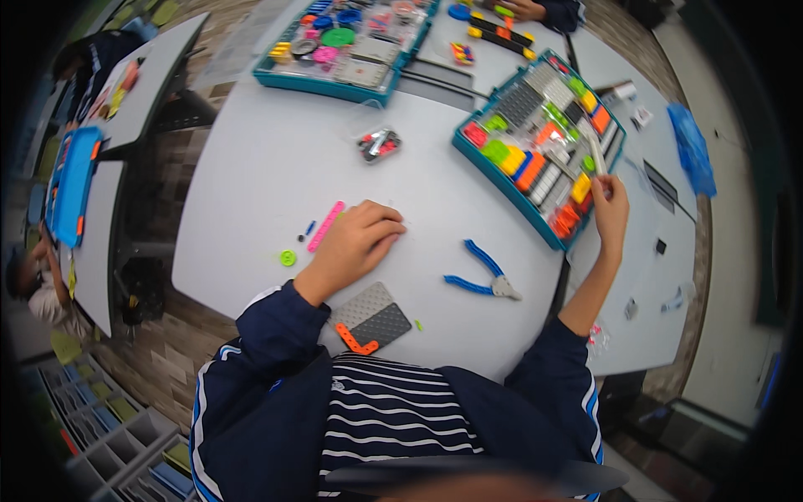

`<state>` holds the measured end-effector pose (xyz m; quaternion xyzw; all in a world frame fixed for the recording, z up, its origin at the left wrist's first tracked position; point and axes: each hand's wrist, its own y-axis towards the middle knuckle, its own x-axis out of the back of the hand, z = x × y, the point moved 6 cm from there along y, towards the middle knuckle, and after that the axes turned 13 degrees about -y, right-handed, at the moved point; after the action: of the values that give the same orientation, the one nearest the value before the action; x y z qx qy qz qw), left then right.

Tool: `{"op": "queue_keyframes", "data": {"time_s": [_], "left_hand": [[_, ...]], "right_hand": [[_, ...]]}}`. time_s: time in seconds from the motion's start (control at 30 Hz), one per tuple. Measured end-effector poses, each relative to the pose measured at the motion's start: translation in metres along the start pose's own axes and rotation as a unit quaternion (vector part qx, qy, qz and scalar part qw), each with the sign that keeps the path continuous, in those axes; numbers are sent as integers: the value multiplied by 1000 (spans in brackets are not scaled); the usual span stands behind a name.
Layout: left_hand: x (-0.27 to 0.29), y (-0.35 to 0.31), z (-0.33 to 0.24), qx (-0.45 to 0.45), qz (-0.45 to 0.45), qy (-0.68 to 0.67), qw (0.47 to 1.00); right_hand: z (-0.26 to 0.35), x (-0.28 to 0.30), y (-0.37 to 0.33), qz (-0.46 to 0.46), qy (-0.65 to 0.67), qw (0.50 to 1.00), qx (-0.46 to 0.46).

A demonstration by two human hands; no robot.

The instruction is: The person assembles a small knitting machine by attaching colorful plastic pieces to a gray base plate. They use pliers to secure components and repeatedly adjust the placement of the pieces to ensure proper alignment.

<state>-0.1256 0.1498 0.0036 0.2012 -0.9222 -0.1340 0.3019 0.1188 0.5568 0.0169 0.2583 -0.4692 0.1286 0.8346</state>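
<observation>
My left hand (355, 243) rests on the table with its fingers bent and close together; what they hold, if anything, is hidden. Beside it lie a pink beam with holes (326, 226), a small blue peg (310, 227) and a green wheel (288, 258). At the right, my right hand (612, 213) is closed on a slim whitish strip (596, 156) over the edge of a teal parts case (510, 186). Near my body, a grey studded plate (368, 305) has an orange angled piece (355, 341) along its edge. Blue-handled pliers (485, 272) lie spread between my hands.
A second teal case (322, 88) of colourful parts stands at the far side. Near it sits a bag of small red and black parts (380, 145). Another person's hand (525, 10) is by a black-and-yellow build (502, 35). A blue plastic bag (693, 151) lies far right.
</observation>
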Motion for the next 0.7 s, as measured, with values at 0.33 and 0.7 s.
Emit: {"op": "queue_keyframes", "data": {"time_s": [0.33, 0.7], "left_hand": [[-1, -4, 1, -4, 2, -8, 1000], [0, -3, 0, -3, 1, -2, 1000]], "right_hand": [[12, 0, -4, -11, -106, 994, 32], [11, 5, -2, 1, -53, 999, 13]]}}
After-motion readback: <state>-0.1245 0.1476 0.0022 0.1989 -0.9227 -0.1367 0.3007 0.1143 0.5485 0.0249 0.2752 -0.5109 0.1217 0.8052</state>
